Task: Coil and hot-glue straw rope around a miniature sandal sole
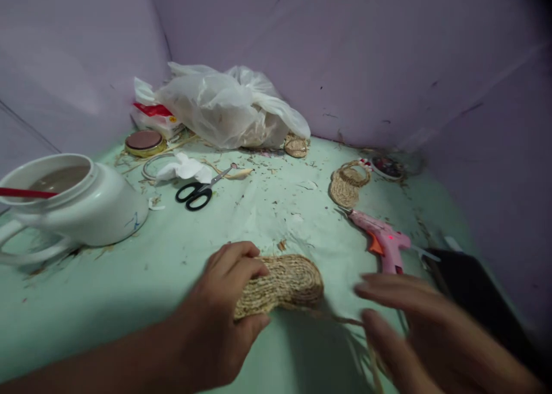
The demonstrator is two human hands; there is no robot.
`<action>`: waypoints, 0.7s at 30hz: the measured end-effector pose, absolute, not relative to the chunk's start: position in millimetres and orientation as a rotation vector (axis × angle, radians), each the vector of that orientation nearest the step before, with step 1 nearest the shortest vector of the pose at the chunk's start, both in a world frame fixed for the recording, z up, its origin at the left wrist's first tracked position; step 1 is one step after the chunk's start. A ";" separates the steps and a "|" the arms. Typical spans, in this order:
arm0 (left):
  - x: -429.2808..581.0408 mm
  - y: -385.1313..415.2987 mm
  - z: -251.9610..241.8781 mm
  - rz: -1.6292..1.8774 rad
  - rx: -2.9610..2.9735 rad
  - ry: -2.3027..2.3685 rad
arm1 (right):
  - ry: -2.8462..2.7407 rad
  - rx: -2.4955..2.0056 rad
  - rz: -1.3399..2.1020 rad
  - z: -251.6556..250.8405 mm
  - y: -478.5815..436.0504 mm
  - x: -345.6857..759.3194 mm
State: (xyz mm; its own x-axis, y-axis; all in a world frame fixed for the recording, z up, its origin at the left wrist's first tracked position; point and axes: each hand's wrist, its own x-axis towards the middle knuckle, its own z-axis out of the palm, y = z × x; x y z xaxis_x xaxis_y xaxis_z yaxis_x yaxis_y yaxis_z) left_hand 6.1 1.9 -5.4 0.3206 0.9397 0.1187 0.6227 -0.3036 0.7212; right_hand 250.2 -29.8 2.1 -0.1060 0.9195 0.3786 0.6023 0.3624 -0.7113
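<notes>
On the tabletop [263, 224], the left hand [226, 313] grips a coiled straw pad [297, 282], seemingly mostly wound with a loose cord [347, 321] left over, while the right hand [431, 331], blurred, spreads thumb from fingers, its hold on that cord unclear.

Wide lane between scissors [209, 186] and glue gun [386, 240] — woven piece [287, 282] obstructs near end.

Bare left forearm [129, 351], bare fingers [236, 261]
</notes>
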 end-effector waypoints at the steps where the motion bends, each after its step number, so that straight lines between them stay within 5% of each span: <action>1: 7.1 -1.5 -8.7 0.694 2.070 1.357 | -1.900 -1.264 0.528 5.1 -25.8 234.7; 6: 3.8 -3.2 -6.5 0.613 2.194 1.342 | -2.082 -1.184 0.724 2.0 -8.4 203.6; 21: -0.5 18.9 9.0 0.478 2.144 1.314 | -2.144 -1.229 0.464 -10.7 -9.8 187.5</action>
State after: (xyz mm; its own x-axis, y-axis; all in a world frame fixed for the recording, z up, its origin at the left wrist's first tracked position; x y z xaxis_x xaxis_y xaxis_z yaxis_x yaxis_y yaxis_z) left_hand -0.5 18.9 9.0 0.4522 0.8919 0.0052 0.6866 -0.3519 0.6362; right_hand 187.5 -9.8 -10.7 -0.3772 0.8627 0.3369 0.6461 0.5057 -0.5717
